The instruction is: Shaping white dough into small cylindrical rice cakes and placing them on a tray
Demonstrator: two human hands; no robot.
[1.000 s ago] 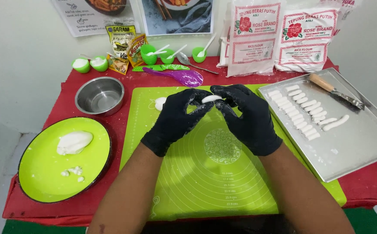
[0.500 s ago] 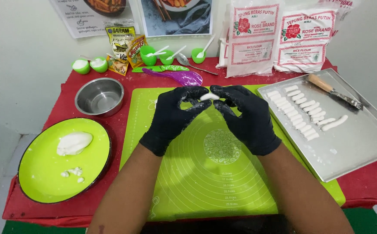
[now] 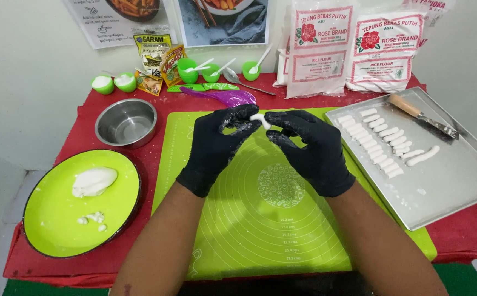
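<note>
Both my hands wear black gloves dusted with flour and meet above the green silicone mat [image 3: 282, 219]. My left hand [image 3: 216, 145] and my right hand [image 3: 309, 148] pinch a small white dough piece [image 3: 260, 120] between their fingertips. To the right, a metal tray [image 3: 457, 181] carries several short white dough sticks [image 3: 378, 143] in rows. A green plate [image 3: 46, 219] at the left holds a lump of white dough [image 3: 93, 181] and a few crumbs.
A steel bowl [image 3: 126, 121] stands behind the plate. Small green cups [image 3: 112, 83], spoons, seasoning packets, a purple scraper [image 3: 222, 97] and flour bags [image 3: 353, 49] line the back. A wooden-handled knife [image 3: 422, 116] lies on the tray. A red cloth [image 3: 457, 230] covers the table.
The dough piece has turned and shifted slightly between my fingertips; both hands stay in nearly the same place above the mat.
</note>
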